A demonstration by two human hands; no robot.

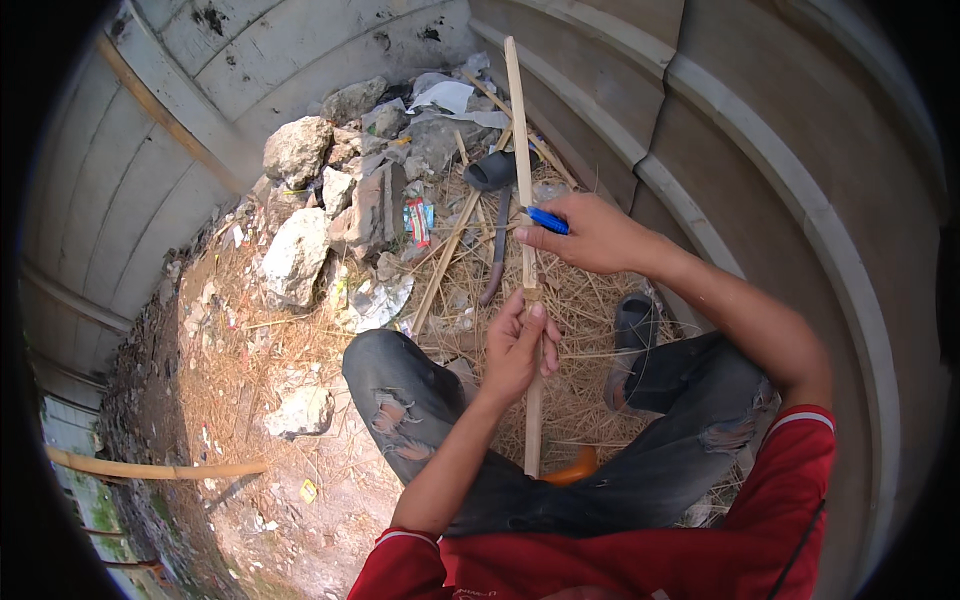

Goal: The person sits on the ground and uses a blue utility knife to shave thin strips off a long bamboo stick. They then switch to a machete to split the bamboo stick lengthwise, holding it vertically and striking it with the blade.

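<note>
We judged the work to be at a marking or scoring step: our left hand (518, 345) was closed around the long bamboo strip (523, 210) at mid-length, holding it upright between our knees, while our right hand (590, 235) pinched a blue pen-like tool (548, 221) against it. The next stroke called for a steady strip. Rubble stones (297, 255), litter, straw (300, 350) and a black sandal (492, 170) crowded the ground just beyond.
</note>
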